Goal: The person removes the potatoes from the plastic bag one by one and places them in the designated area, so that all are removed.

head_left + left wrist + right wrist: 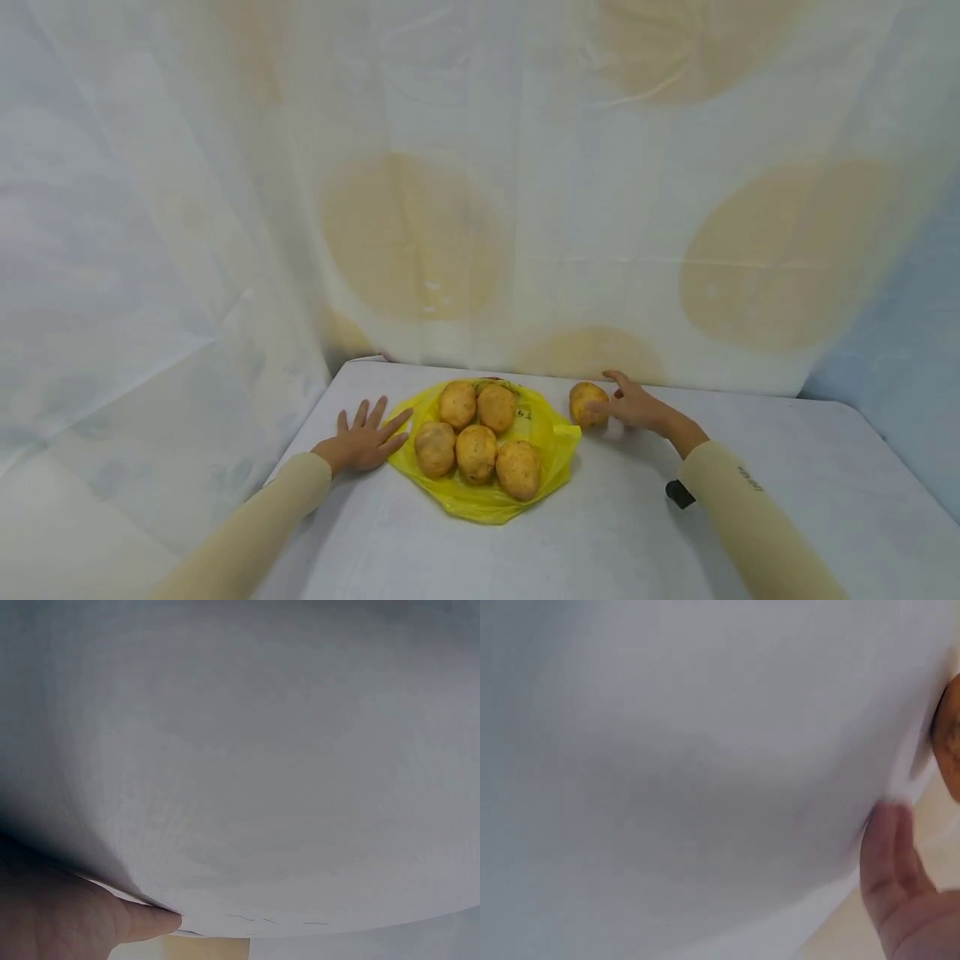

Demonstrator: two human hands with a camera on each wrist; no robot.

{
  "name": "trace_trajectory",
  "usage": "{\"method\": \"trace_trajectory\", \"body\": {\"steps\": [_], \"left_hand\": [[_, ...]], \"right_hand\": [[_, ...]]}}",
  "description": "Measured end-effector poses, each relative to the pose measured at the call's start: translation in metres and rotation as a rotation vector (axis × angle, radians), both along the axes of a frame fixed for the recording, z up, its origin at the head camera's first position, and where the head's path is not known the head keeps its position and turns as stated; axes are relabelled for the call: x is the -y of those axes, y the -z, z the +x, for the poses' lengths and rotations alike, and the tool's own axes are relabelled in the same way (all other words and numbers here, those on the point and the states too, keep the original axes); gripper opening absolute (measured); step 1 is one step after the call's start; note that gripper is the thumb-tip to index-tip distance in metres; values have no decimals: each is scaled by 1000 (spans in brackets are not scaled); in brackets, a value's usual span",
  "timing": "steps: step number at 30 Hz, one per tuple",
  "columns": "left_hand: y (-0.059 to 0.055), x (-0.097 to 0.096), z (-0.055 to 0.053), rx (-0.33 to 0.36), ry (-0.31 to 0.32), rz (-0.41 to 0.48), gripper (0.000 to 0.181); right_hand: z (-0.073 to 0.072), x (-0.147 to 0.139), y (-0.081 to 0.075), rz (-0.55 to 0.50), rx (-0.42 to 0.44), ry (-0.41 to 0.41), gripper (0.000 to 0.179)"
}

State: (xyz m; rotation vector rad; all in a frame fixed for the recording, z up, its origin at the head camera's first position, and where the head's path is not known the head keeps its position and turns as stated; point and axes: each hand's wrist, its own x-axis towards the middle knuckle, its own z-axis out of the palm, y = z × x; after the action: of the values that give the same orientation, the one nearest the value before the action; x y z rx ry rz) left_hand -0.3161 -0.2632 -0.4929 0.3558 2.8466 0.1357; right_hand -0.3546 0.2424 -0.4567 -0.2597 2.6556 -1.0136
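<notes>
The left hand point(363, 442), at the end of a cream sleeve point(288, 492), lay with its fingers spread wide and let go of everything. Its thumb and first finger reached the near edge of a thin, crinkly, bright yellow plastic bag point(553, 446), perhaps to keep it from sliding. I could not tell how hard they pushed.

Just past those fingertips, five round, tan-yellow potatoes point(476, 454) sat close together on the bag. Their weight likely helped keep the plastic flat.

The right hand point(633, 408) was loose too. Its fingers were a little bent and apart, with nothing grasped. One more round, tan-yellow potato point(588, 396) sat on the white cloth-covered table point(600, 525), just left of those fingers and off the bag. The fingers were probably spread so that it could fit between them. The right wrist view showed a gap between that potato and the fingers seen there. The thumb was blurry, so I could not tell if it touched.
</notes>
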Motion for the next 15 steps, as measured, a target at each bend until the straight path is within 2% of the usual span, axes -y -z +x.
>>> {"method": "trace_trajectory", "body": {"steps": [2, 4, 7, 9, 12, 15], "left_hand": [[1, -1, 0, -4, -1, 0, 65], [1, -1, 0, -1, -1, -3, 65], [2, -1, 1, 4, 4, 4, 66], [3, -1, 0, 9, 9, 9, 67], [3, 0, -1, 15, 8, 15, 67], [1, 1, -3, 10, 9, 25, 66]], "right_hand": [[3, -5, -3, 45, -91, 12, 96], [6, -11, -4, 124, -220, 27, 94], [9, -20, -4, 296, -403, 49, 91], [10, -26, -4, 412, -496, 51, 89], [12, -33, -7, 508, -565, 36, 87], [13, -36, -10, 526, -588, 22, 85]]}}
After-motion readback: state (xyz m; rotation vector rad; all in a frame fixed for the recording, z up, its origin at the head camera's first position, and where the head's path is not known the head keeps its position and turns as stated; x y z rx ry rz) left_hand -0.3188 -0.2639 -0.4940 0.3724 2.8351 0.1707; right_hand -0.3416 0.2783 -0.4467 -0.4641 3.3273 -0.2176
